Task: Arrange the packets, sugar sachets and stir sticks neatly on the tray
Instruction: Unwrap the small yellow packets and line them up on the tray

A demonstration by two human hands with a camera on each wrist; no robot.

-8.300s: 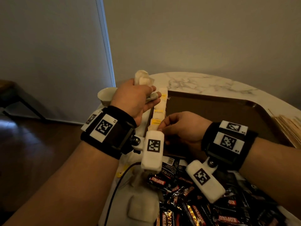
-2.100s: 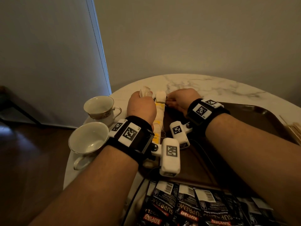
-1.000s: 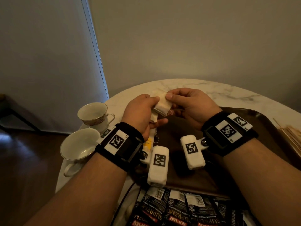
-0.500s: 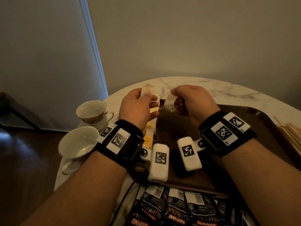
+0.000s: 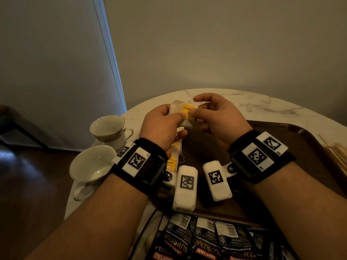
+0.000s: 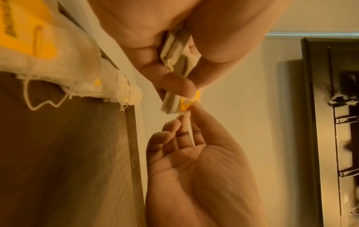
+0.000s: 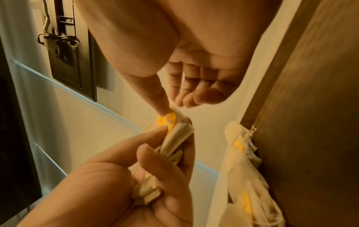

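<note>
Left hand (image 5: 163,126) fingers curled round a bunch of sachets (image 5: 183,114), above the tray's (image 5: 293,136) far-left corner; right hand (image 5: 216,117) thumb and forefinger pinching the top sachet's yellow tag (image 6: 187,102), other fingers loosely bent.

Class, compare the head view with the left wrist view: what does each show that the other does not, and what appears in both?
Only the head view shows the two teacups, the black coffee packets at the near edge, the stir sticks at the right, and both wristbands.

Only the left wrist view shows the edge-on layers of the bundle of sachets and the right hand's open palm.

Both show the left hand gripping the bundle of sachets, the right hand pinching its yellow-labelled end, the row of sachets along the brown tray edge, and the marble table.
</note>
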